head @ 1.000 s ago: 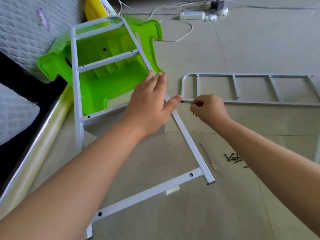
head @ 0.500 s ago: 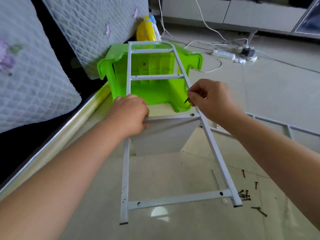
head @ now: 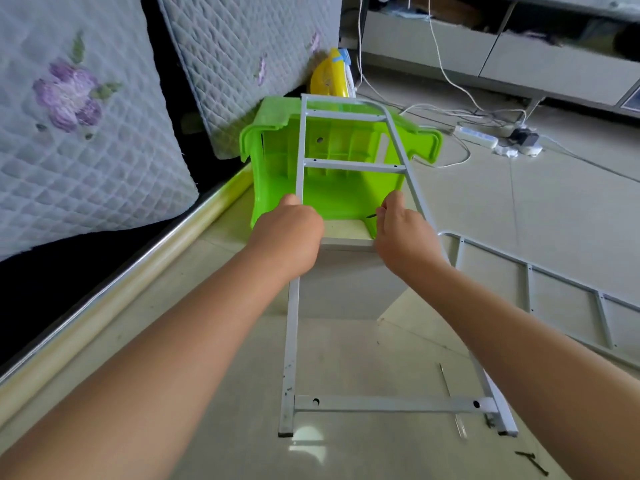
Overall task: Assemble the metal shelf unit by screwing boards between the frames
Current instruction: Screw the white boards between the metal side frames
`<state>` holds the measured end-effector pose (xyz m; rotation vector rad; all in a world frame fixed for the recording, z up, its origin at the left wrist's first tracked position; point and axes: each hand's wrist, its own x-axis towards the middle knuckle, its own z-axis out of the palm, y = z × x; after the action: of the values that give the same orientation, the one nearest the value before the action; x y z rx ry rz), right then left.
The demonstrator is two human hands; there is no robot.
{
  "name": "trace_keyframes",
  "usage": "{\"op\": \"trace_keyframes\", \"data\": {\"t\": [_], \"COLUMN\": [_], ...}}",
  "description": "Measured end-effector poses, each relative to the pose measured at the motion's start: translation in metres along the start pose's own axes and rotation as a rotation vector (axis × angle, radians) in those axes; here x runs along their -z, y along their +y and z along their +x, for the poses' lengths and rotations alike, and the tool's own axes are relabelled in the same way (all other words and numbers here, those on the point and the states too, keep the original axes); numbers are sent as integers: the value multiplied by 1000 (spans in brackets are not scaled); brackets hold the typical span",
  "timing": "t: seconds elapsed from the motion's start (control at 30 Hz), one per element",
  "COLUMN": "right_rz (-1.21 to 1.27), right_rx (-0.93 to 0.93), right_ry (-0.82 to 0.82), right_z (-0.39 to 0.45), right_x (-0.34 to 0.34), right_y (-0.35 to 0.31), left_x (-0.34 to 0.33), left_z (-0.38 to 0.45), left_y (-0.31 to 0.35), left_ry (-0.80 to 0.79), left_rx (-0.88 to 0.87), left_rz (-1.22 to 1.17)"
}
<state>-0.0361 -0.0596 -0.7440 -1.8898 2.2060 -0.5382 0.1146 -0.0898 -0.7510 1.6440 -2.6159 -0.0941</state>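
- White metal frame (head: 294, 341), ladder-shaped, leans with its near feet on the floor (head: 519, 202) and its far, rounded end propped on a green plastic stool (head: 277, 140) that lies on its side.
- Left hand (head: 287, 233) grips the frame's left rail at about mid-height, fingers curled round the rail, knuckles toward the camera.
- Right hand (head: 403, 233) sits at the frame's right rail, at the same height; thumb and fingers pinch a small dark screw (head: 372, 215), its tip pointing left.
- White board (head: 346, 271) stands on edge beneath the frame, its top edge against the rung between the two hands; most of that rung is hidden by the hands.
- Near rung (head: 394, 403) shows two open screw holes, one near each end.
- Second frame (head: 530, 275) lies flat on the floor to the right, apart from the first.
- Loose screws (head: 530, 460) lie on the floor by the near right foot of the leaning frame; a thin rod-like tool (head: 448, 393) lies just beside them, kind not discernible.
- Quilted cushions (head: 86, 116) with a purple flower pattern stand on the left; a power strip (head: 476, 136) with white cables lies far right on the floor.
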Motion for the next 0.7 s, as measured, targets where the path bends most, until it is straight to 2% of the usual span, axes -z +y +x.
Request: {"op": "trace_keyframes", "data": {"t": [0.33, 0.6, 0.7], "right_rz": [-108, -123, -132], "right_rx": [97, 82, 82], "right_ry": [183, 181, 180], "right_z": [15, 11, 7], "right_x": [-13, -17, -16], "right_y": [3, 3, 4], "left_x": [3, 8, 14], "left_z": [7, 7, 5], "left_y": [0, -6, -9], "left_ry": [6, -66, -125], "left_rx": [-47, -62, -128], "left_rz": [-13, 13, -3]}}
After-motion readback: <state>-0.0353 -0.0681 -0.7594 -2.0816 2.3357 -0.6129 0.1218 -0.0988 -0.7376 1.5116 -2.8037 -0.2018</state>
